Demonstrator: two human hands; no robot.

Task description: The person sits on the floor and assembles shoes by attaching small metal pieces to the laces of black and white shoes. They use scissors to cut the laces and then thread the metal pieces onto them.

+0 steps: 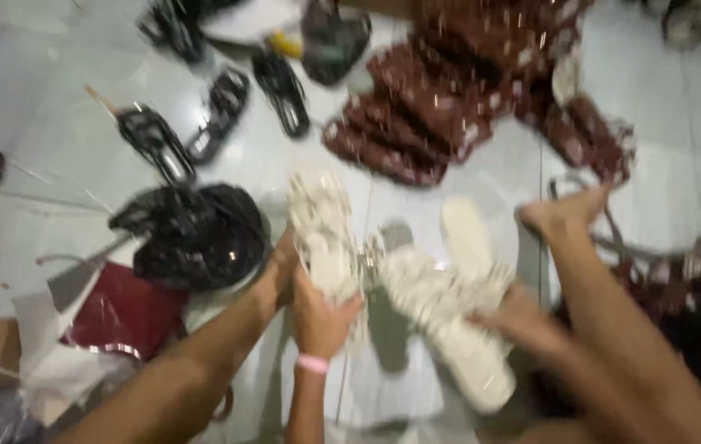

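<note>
Left hand gripping a white strappy beaded sandal upright. Right hand clasping its matching white sandal, tilted, above the pale tiled floor. Frame blurring.

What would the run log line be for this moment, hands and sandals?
left hand: grips white sandal | right hand: holds second white sandal | floor: black sandals, maroon sandals | view: blurred

On the floor, two sandals sit at frame centre with a bag to their left, a row of sandals at upper left, a stacked pile at upper centre, and a foot at right.
</note>
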